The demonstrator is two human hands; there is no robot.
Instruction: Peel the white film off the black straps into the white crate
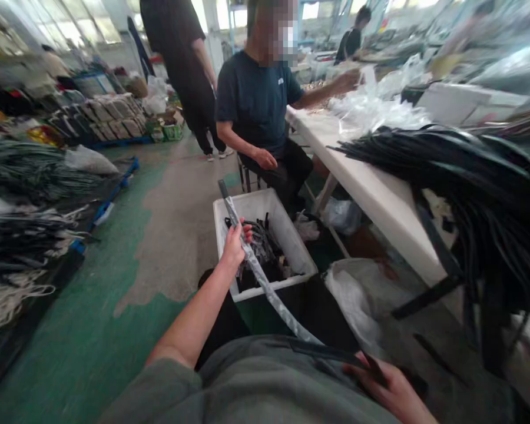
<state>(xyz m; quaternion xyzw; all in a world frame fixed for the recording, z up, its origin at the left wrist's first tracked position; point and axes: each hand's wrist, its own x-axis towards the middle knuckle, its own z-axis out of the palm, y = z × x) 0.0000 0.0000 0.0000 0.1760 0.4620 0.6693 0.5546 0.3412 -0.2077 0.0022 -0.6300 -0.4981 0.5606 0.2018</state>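
Note:
A long, dark belt strap, partly covered by a shiny clear plastic sleeve (269, 291), runs from above the white bin down to my lap. My left hand (234, 246) is closed around the sleeved part near its far end, over the bin's near left side. A bare dark length of strap (324, 351) lies across my front at the lower right. There my right hand (391, 388) is closed on the dark strap, blurred and close to my body. The white plastic bin (311, 268) below holds dark strips and crumpled clear plastic.
A seated person (260, 112) reaches onto a white table (362, 182). Black straps (477, 176) heap over its edge, and plastic bags (375, 109) lie farther back. A white sack (353, 294) stands under the table. Pallets with bundled strips (30, 171) line the left; another person (181, 65) stands behind.

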